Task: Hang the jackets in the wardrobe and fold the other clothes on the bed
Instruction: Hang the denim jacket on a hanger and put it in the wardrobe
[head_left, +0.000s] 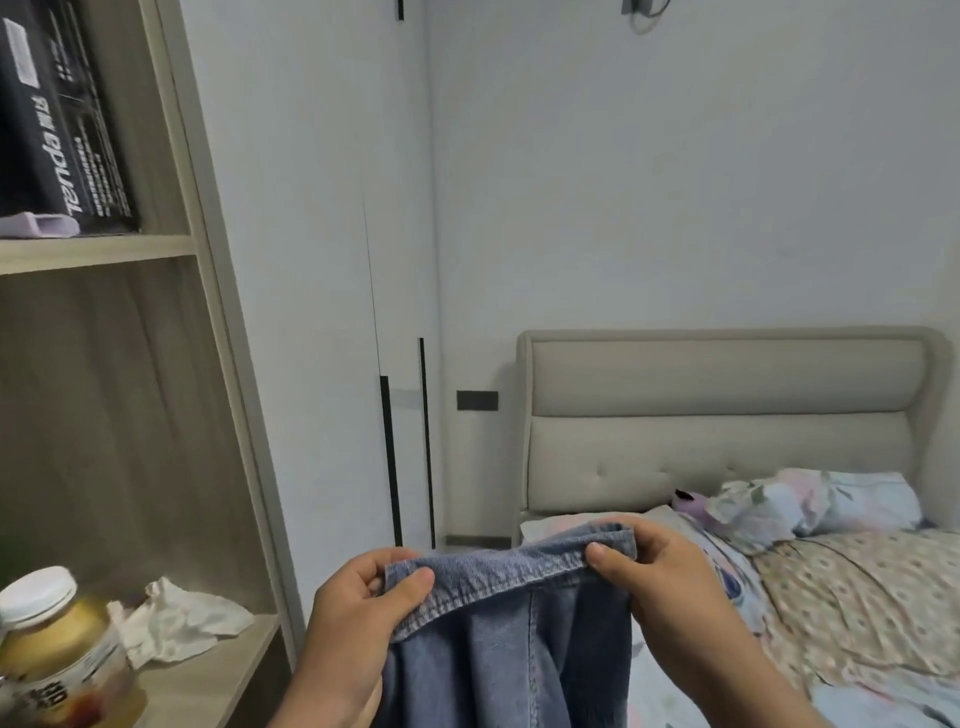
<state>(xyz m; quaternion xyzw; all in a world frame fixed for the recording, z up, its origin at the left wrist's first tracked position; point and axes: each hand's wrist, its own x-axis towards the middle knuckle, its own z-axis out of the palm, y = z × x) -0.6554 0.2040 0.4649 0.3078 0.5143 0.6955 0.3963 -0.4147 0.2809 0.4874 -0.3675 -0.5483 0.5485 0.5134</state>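
Both hands, left hand (363, 597) and right hand (654, 577), pinch the denim garment (509, 634) by its hem at 6 o'clock, probably to spread it for folding.

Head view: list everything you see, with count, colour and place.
denim garment: one, blue, bottom centre
wardrobe: one, white, centre
bed: one, beige headboard, right
quilt: one, floral, on bed
crumpled fabric: one heap, pale floral, by headboard
shelf unit: one, wood, left
box: one, black, upper shelf
bottle: one, amber, lower shelf
crumpled tissue: one, white, lower shelf
left hand: pinches garment's edge
right hand: pinches garment's edge
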